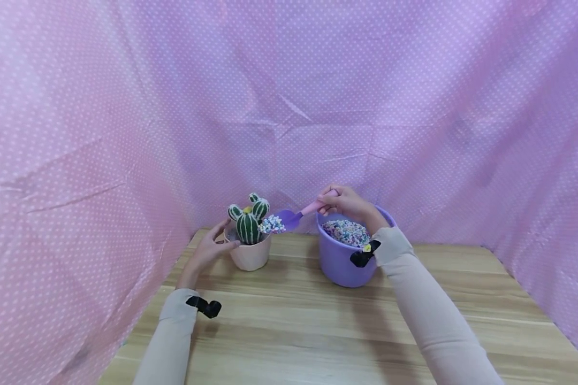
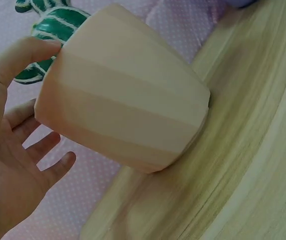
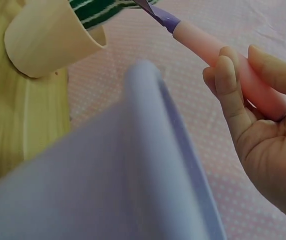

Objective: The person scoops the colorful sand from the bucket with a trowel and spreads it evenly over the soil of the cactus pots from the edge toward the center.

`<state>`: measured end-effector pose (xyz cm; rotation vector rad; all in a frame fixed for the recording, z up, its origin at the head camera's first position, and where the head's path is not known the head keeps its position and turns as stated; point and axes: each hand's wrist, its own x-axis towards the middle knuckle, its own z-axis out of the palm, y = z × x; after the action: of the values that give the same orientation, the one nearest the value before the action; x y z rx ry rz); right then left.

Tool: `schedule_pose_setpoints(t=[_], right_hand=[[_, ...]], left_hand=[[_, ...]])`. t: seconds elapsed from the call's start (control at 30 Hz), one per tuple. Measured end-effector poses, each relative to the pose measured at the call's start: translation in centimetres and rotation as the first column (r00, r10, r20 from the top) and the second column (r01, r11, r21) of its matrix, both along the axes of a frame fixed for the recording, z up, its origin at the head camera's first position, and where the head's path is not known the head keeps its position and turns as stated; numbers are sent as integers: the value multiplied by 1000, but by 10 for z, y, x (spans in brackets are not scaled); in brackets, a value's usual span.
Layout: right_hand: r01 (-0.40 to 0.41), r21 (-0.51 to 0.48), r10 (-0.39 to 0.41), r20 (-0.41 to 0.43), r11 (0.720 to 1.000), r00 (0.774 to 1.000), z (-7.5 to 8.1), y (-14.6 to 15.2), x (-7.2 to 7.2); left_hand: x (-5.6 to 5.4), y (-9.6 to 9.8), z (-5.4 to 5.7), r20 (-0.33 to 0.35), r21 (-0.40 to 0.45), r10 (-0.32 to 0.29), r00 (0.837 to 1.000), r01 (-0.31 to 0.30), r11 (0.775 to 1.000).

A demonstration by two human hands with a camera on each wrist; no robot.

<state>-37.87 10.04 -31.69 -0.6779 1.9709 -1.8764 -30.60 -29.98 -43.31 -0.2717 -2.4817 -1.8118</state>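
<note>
On the table stands a cream flowerpot (image 1: pixel 250 258) with a green, white-striped cactus (image 1: pixel 247 227) in it. My left hand (image 1: pixel 213 250) holds the pot at its rim from the left. In the left wrist view, the thumb (image 2: pixel 30 52) lies against the rim and the lower fingers are apart from the wall. My right hand (image 1: pixel 344 204) grips the pink handle of a small trowel (image 1: pixel 313 207). Its purple blade carries multicoloured pebbles (image 1: pixel 272 224) at the pot's right rim, beside the cactus. Below the right hand is a purple bucket (image 1: pixel 344 267) holding more pebbles (image 1: pixel 345 232).
The wooden table (image 1: pixel 279 331) carries the pot and bucket with a gap between them. Pink dotted cloth (image 1: pixel 289 144) hangs behind the table and at both sides. In the right wrist view, the bucket's rim (image 3: pixel 145 115) is close to the camera.
</note>
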Motion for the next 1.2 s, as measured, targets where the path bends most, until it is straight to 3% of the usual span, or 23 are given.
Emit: schedule_pose_setpoints(t=[0.23, 0.5, 1.2], right_hand=[[5, 27, -5, -1, 1000, 1000, -10, -13, -2], [16, 51, -17, 21, 999, 1000, -16, -22, -1], [56, 112, -59, 29, 992, 998, -18, -30, 1]], left_hand=[[1, 2, -2, -12, -24, -23, 1000, 23, 999], [1, 3, -9, -54, -72, -6, 999, 2, 997], [3, 9, -9, -63, -96, 31, 998, -37, 995]])
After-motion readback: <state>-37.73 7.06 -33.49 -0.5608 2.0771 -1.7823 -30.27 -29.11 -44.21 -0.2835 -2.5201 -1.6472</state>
